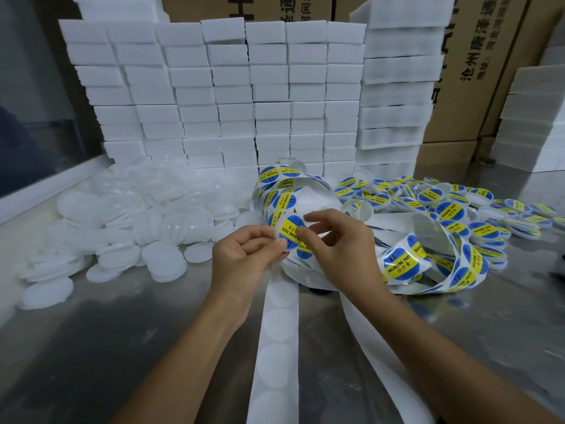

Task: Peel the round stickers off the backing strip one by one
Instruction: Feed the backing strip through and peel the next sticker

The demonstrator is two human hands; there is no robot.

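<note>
- Here, over a grey brushed-metal table (pixel 91 347), both hands meet at a round blue sticker with a yellow "SOLDERING PASTE" band (pixel 289 231).
- The left hand (pixel 244 258) is curled, its thumb and fingers pinched on the sticker's lower left edge and the white paper backing strip (pixel 276 341) behind it.
- The right hand (pixel 336 243) has thumb and forefinger closed on the sticker's right edge, its other fingers loosely spread.
- The emptied strip, showing pale round outlines, runs from the hands toward the camera.
- Unpeeled strip loops in coils behind and to the right of the hands.
- Plain white round plastic lids (pixel 137 215) lie heaped at left; labelled lids (pixel 452 206) lie at right.
- Stacked white foam blocks (pixel 232 96) stand behind.
</note>
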